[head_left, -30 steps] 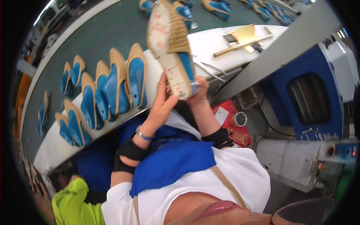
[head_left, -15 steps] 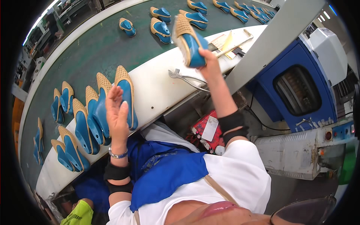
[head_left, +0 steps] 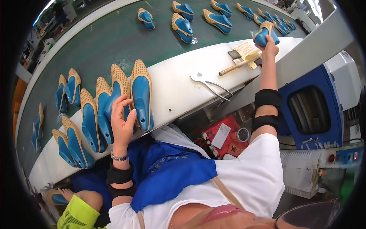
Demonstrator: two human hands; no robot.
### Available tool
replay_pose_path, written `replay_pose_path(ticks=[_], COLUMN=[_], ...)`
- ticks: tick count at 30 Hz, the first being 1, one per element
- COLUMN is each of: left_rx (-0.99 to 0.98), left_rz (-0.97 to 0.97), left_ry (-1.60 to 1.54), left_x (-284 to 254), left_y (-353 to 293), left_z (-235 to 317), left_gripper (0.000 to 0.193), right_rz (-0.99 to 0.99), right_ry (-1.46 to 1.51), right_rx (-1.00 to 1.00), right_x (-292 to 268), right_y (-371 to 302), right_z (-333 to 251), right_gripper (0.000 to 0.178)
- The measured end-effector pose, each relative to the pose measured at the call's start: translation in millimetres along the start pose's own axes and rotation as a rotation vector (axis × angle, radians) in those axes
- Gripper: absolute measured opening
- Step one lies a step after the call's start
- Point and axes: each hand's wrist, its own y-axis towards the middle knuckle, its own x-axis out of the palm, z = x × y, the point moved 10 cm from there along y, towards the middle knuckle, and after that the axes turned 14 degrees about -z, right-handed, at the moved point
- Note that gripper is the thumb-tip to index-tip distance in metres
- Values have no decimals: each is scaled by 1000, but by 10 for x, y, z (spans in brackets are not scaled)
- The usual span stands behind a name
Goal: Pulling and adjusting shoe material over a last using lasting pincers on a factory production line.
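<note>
My right hand [head_left: 270, 49] is stretched far out to the right, its fingers wrapped round a woven tan shoe on a blue last [head_left: 262, 37], above the far end of the white ledge. My left hand [head_left: 122, 121] is raised with fingers apart and holds nothing I can see. It hovers in front of a row of similar shoes. Closest to it is the rightmost shoe of the row [head_left: 142, 95], toe pointing away from me; whether my fingers touch it I cannot tell. Metal pincers [head_left: 206, 83] lie on the ledge between my hands.
A stick with a wooden handle [head_left: 232, 69] and paper swatches [head_left: 247, 50] lie near my right forearm. More shoes stand on the green belt [head_left: 110, 45]. A grey post [head_left: 305, 61] rises by my right arm. At lower left, a person in a yellow-green sleeve [head_left: 81, 213] is beside a shoe.
My right hand has carried the shoe away to the right, past the paper swatches. My left hand has lowered slightly, its fingers bending. A co-worker's hand and shoe have appeared at lower left.
</note>
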Motion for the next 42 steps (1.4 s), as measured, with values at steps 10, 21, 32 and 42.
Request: replay_pose_path(ticks=[10, 21, 32, 42], left_rx=[6, 23, 37, -77], left_rz=[-38, -34, -46, -223], left_ry=[-5, -19, 150, 779], left_x=[73, 61, -362, -223], left_y=[77, 74, 144, 387], left_z=[7, 6, 186, -64], left_gripper=[24, 24, 26, 61], right_rz=[332, 243, 145, -891], right_ry=[-284, -804, -1637, -1137], right_rx=[87, 257, 46, -466], right_x=[-500, -397, 751, 3947], right_y=[11, 421, 69, -948], right_z=[170, 819, 361, 866], right_gripper=[53, 63, 70, 55])
